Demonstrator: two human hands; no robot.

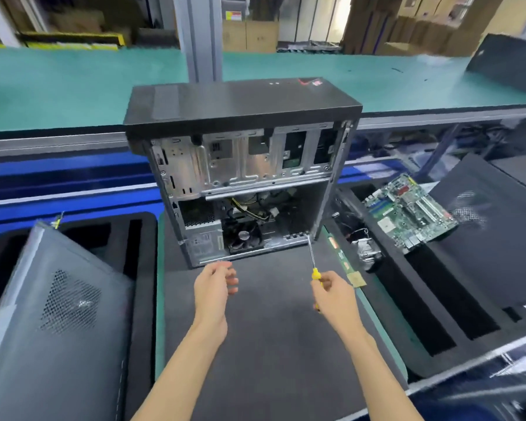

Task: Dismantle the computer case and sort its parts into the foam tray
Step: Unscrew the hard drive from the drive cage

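The computer case [243, 165] stands on a dark grey work mat [274, 329] with its open side toward the person, and everything else is placed from it. Its black front panel faces up, with bare metal drive bays just under that. In the lower half sit a tangle of cables, a black cooler fan [245, 238] and, at the lower left corner, the grey box of a power supply [204, 238].

The right hand [336, 299] is in front of the case, low and to the right of its opening. Its fingers are curled round the yellow handle of a screwdriver [313, 262], whose metal shaft slants up toward the bottom right corner of the case; whether the tip touches the frame cannot be told. The left hand [214, 287] hovers just in front of the case's lower edge, near the power supply corner. Its fingers are loosely bent and hold nothing.

To the right of the case lies a black foam tray [456, 299] with long slots. A green motherboard [410, 214] rests tilted across its far end, and a small metal part with wires [366, 247] lies between the motherboard and the case. A dark side panel [498, 202] with a mesh vent lies over the tray's far right side.

To the left of the case, another grey side panel [58, 314] with a perforated vent leans on a second black foam tray [140, 268]. Behind the case runs a green bench top [73, 86].
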